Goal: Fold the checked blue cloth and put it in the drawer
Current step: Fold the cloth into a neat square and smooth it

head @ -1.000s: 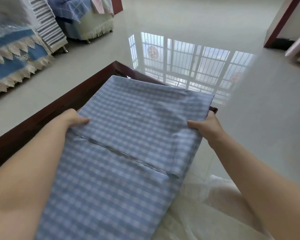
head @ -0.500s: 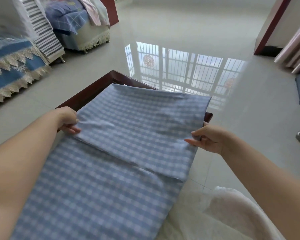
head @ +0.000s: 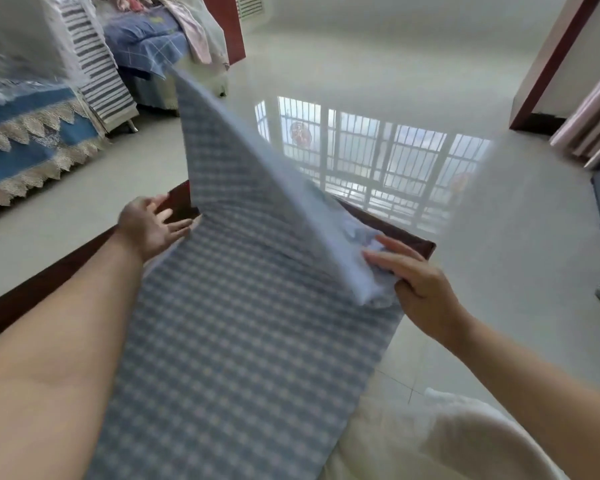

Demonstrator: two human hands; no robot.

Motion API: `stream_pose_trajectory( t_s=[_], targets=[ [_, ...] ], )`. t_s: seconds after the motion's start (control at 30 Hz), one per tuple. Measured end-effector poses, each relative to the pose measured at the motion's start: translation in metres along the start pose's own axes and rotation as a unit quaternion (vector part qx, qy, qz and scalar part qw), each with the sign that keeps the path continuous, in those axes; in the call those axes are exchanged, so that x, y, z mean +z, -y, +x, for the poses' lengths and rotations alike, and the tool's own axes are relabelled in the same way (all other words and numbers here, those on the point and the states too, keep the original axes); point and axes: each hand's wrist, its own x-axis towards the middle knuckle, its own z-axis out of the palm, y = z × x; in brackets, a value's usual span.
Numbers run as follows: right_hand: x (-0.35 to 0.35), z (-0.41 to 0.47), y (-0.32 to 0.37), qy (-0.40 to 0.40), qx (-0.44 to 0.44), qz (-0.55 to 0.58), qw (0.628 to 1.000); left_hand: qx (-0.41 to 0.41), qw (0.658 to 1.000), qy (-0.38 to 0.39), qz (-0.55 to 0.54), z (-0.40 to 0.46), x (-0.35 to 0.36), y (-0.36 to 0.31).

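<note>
Presently, one checked blue cloth (head: 243, 341) is laid lengthwise along a dark wooden frame (head: 395, 230), its near part spread flat and running toward the camera. The far portion is raised above the frame as a blurred flap, its tip pointing up and to the left. The right hand (head: 416, 285) is placed at the cloth's right edge, beside the frame's far right corner; its fingers (head: 392, 252) are extended over bunched fabric with the thumb beneath, so a fold of cloth is pinched. The left hand (head: 149, 226) is held at the cloth's left edge, against the frame's left rail, with the palm exposed and the fingers spread; nothing is grasped by it. White fabric (head: 430, 441) is seen right of the cloth's near end. Blue lace-trimmed furniture (head: 25, 140) is recorded well left of the frame. A window is reflected in the glossy floor (head: 378, 64) beyond the frame.
</note>
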Motion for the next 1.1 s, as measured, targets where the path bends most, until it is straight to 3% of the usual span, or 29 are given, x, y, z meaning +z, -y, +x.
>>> stream_pose_trajectory(
  t_s=[0.1, 0.2, 0.3, 0.4, 0.47, 0.57, 0.7, 0.77, 0.8, 0.87, 0.93, 1.03, 1.1],
  targets=[
    [0.001, -0.028, -0.006, 0.064, -0.062, -0.062, 0.994, -0.042, 0.998, -0.015, -0.035, -0.023, -0.063, -0.003],
    [0.005, -0.046, 0.004, 0.135, -0.099, -0.069, 0.984, -0.090, 0.994, -0.033, 0.056, -0.046, -0.092, -0.005],
    [0.008, -0.059, 0.011, 0.187, -0.071, -0.074, 0.977, -0.115, 0.974, -0.063, 0.186, -0.052, -0.091, 0.000],
    [0.009, -0.062, 0.017, 0.143, 0.002, -0.057, 0.988, -0.113, 0.910, -0.061, 0.394, -0.051, -0.082, 0.002],
    [0.016, -0.060, 0.030, 0.060, 0.091, -0.015, 0.994, -0.056, 0.862, -0.066, 0.500, -0.050, -0.075, 0.000],
    [0.028, -0.060, 0.065, -0.014, 0.233, 0.069, 0.970, 0.017, 0.783, -0.080, 0.617, -0.048, -0.063, -0.011],
    [0.038, -0.079, 0.100, -0.061, 0.254, 0.175, 0.949, -0.059, 0.666, -0.046, 0.742, -0.054, -0.068, -0.033],
    [0.038, -0.083, 0.106, -0.145, 0.312, 0.201, 0.917, -0.093, 0.626, -0.049, 0.773, -0.058, -0.074, -0.029],
    [0.036, -0.080, 0.105, -0.191, 0.376, 0.223, 0.879, -0.108, 0.629, -0.059, 0.768, -0.058, -0.076, -0.021],
    [0.032, -0.067, 0.097, -0.238, 0.524, 0.282, 0.768, -0.133, 0.637, -0.084, 0.755, -0.062, -0.075, -0.005],
    [0.028, -0.053, 0.086, -0.235, 0.602, 0.340, 0.683, -0.116, 0.623, -0.117, 0.765, -0.062, -0.070, 0.008],
    [0.028, -0.038, 0.080, -0.138, 0.646, 0.402, 0.634, 0.036, 0.602, -0.186, 0.776, -0.062, -0.050, 0.028],
    [0.029, -0.032, 0.074, -0.081, 0.658, 0.371, 0.651, 0.149, 0.608, -0.142, 0.767, -0.063, -0.026, 0.050]
  ],
)
